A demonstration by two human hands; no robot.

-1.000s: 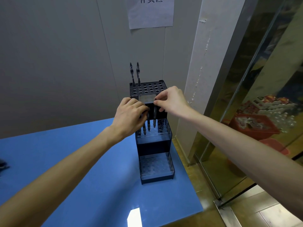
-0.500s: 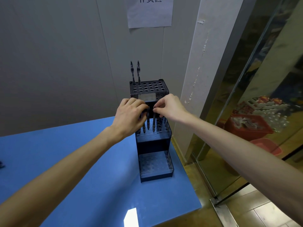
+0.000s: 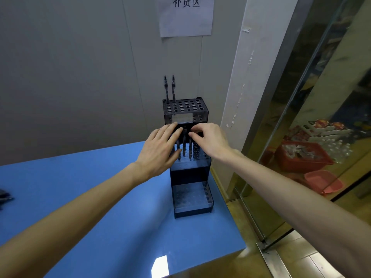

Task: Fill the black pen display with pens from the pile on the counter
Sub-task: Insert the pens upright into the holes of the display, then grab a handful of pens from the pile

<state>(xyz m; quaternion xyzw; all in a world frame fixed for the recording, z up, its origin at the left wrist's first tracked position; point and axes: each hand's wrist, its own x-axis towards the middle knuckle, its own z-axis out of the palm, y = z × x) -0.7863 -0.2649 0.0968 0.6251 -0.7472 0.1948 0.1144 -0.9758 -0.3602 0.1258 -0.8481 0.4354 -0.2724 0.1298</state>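
In the head view, a black pen display (image 3: pixel 188 157) is seen standing upright on a blue counter (image 3: pixel 100 207), close to the counter's right edge and near a grey wall (image 3: pixel 70 67). The display is built in three stepped tiers, each topped with a grid of round holes. In the top tier, two dark pens (image 3: pixel 169 89) are set upright side by side in the back left holes. In the middle tier, three more pens (image 3: pixel 184 149) are seen standing next to one another in the holes, partly hidden behind the hands. The bottom tier at the front is shown with its holes unfilled.

The left hand (image 3: pixel 158 153) is held over the left side of the middle tier with its fingers stretched out nearly straight and spread; nothing is gripped by it, and its fingertips lie against the display's front just below the top tier. The right hand (image 3: pixel 210 141) is held at the right of the same tier with its fingers curled; its fingertips (image 3: pixel 191 134) are beside the top of the rightmost pen, but whether that pen is pinched cannot be told.

At the far left edge of the counter, a small dark blurred shape (image 3: pixel 5 197) is visible. A white paper sign (image 3: pixel 185 16) with printed characters is fixed to the wall above the display. To the right, a glass partition (image 3: pixel 311 97) is seen, with a red basket (image 3: pixel 301 155) behind it.
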